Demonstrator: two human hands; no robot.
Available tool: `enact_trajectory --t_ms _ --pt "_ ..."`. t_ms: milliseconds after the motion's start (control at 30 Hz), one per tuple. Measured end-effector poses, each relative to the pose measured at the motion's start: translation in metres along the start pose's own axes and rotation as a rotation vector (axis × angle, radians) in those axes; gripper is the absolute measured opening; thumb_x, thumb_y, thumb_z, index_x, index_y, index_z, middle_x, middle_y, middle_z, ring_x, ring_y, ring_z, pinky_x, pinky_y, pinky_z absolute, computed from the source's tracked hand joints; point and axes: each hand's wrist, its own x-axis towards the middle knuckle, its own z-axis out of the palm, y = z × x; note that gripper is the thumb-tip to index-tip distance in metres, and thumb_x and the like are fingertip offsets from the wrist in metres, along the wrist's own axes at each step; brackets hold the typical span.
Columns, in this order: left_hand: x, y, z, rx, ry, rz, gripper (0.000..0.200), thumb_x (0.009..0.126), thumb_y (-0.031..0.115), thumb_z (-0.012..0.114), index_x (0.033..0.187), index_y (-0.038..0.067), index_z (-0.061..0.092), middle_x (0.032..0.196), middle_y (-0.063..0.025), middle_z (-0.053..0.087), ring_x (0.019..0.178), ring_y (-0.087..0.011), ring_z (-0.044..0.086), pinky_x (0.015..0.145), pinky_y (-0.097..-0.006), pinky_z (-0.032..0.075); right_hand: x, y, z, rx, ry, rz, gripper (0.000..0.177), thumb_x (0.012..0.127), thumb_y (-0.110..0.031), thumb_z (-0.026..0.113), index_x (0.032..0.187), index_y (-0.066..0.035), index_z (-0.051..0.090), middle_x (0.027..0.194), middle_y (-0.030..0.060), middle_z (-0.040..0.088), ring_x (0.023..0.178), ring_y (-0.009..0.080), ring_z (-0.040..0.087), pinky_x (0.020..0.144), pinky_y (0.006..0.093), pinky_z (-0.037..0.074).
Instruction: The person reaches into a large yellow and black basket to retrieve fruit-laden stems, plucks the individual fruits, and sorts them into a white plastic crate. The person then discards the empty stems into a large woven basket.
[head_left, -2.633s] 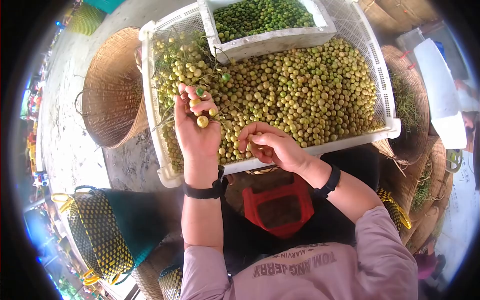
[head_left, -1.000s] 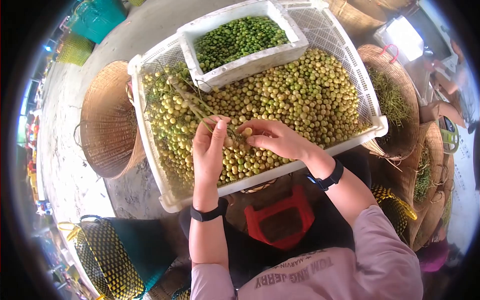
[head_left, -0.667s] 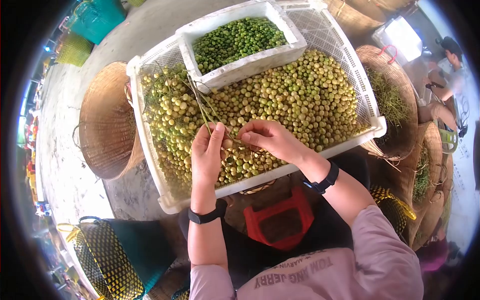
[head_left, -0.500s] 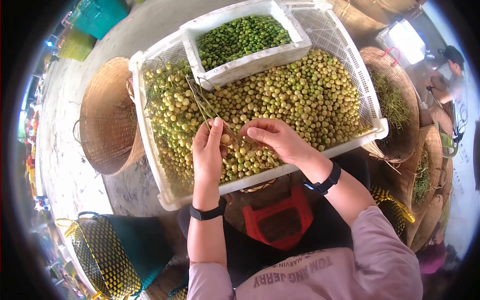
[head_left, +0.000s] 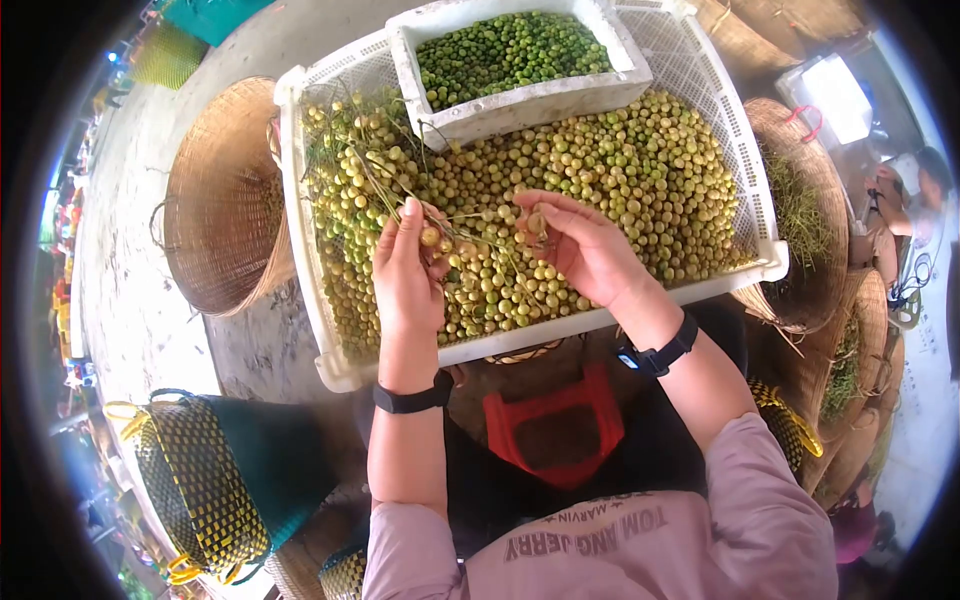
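Note:
My left hand (head_left: pixel 408 265) is closed on a thin fruit-bearing stem (head_left: pixel 378 188), the thumb pressed along it. The stem's upper part slants up and left over the fruit, and a side twig stretches right toward my other hand. Thumb and fingers of my right hand (head_left: pixel 585 245) are curled around small round fruit (head_left: pixel 537 222) at the right. Both hands hover above a heap of yellow-green round fruit (head_left: pixel 640 190) in a large white plastic crate (head_left: pixel 335 372). More stems with fruit (head_left: pixel 350 135) lie in its left part.
A white foam box (head_left: pixel 540 100) of smaller, darker green fruit rests across the crate's far side. Wicker baskets (head_left: pixel 215 200) stand left and right; the right one (head_left: pixel 765 110) holds stripped stems. A red stool (head_left: pixel 555 425) is below; another person (head_left: pixel 890 215) sits at far right.
My right hand has moved right and slightly up, away from my left hand, with fruit now showing in its fingers. The whole view has shifted a little.

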Motion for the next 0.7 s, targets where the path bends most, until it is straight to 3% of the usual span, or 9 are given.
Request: enact_trajectory --t_ms 133,167,300,433,700 --pt "0.004 -0.001 -0.002 -0.063 0.036 -0.002 0.014 0.090 0.026 0.067 0.088 0.014 0.060 0.073 0.0065 0.056 0.056 -0.0011 0.046 0.045 -0.0169 0.035 -0.004 0.006 0.002 0.032 -0.037 0.107 0.021 0.095 -0.021 0.055 0.109 -0.006 0.059 0.088 0.0001 0.061 0.074 0.0087 0.057 0.063 0.0223 0.047" --pt "0.003 -0.002 -0.001 -0.063 0.037 -0.002 0.014 0.090 0.026 0.067 0.088 0.014 0.060 0.073 0.0065 0.056 0.056 -0.0011 0.046 0.045 -0.0169 0.035 -0.008 0.011 0.006 -0.065 -0.010 0.078 0.021 0.093 -0.027 0.059 0.104 -0.008 0.057 0.084 -0.0021 0.057 0.067 0.0054 0.051 0.056 0.0191 0.041" --pt "0.003 -0.006 0.001 -0.088 -0.006 -0.030 0.014 0.090 0.025 0.066 0.088 0.013 0.061 0.072 0.0049 0.057 0.056 -0.0015 0.047 0.044 -0.0164 0.034 -0.011 0.018 0.019 -0.302 -0.033 0.021 0.026 0.091 -0.030 0.063 0.108 -0.012 0.056 0.085 -0.0049 0.054 0.063 0.0002 0.043 0.050 0.0161 0.033" --pt "-0.004 -0.010 0.009 -0.060 -0.034 -0.027 0.015 0.091 0.026 0.065 0.089 0.012 0.061 0.075 0.0038 0.059 0.057 -0.0012 0.049 0.044 -0.0155 0.033 -0.011 0.022 0.027 -0.294 -0.022 -0.075 0.019 0.092 -0.020 0.062 0.109 -0.012 0.057 0.085 -0.0059 0.055 0.061 -0.0002 0.041 0.050 0.0162 0.032" --pt "-0.003 -0.011 0.008 -0.059 -0.020 0.009 0.018 0.091 0.028 0.065 0.090 0.011 0.062 0.075 0.0032 0.060 0.063 -0.0036 0.053 0.046 -0.0160 0.034 -0.012 0.017 0.017 -0.225 -0.056 -0.013 0.019 0.093 -0.023 0.062 0.108 -0.011 0.058 0.086 -0.0022 0.063 0.060 -0.0003 0.043 0.051 0.0152 0.032"
